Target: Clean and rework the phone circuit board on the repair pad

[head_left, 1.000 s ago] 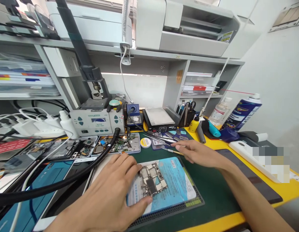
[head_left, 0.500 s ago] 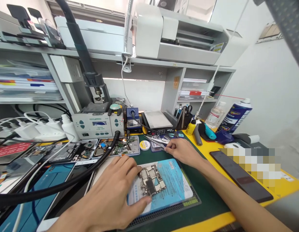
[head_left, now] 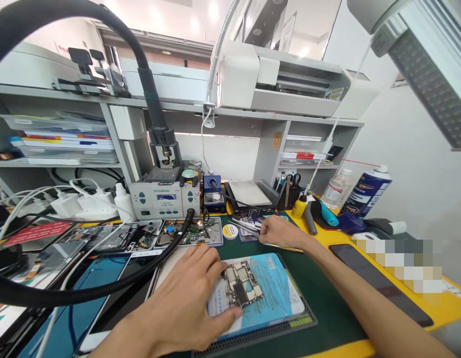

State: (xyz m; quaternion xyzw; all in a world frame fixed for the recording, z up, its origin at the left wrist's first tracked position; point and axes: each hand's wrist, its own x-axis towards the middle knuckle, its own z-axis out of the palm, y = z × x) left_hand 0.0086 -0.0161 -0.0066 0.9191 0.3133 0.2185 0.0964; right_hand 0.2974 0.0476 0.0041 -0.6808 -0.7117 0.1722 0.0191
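Note:
My left hand (head_left: 189, 298) holds a phone circuit board (head_left: 243, 286) by its left side, thumb at the lower edge and forefinger at the upper one. The board lies on a blue and white pad (head_left: 278, 293) on the green mat. My right hand (head_left: 277, 231) is closed in a pinch at the back of the mat, on metal tweezers (head_left: 245, 227); its fingertips are partly hidden. Under that hand lies a thin gold-coloured stick (head_left: 290, 248). Left of the tweezers sits a small round white and yellow tin (head_left: 230, 231).
A hot-air station (head_left: 166, 199) with a thick black hose (head_left: 114, 286) stands left. A parts tray (head_left: 215, 231) holds loose components. Phones (head_left: 114, 293) lie at the left. At the right are a dark phone (head_left: 383, 283), a yellow bottle (head_left: 299, 206) and a spray can (head_left: 366, 191).
The camera view has tilted up and left, so the scene sits lower and further right. My right hand has shifted slightly, and the thin stick now shows under it. My left hand stays on the board.

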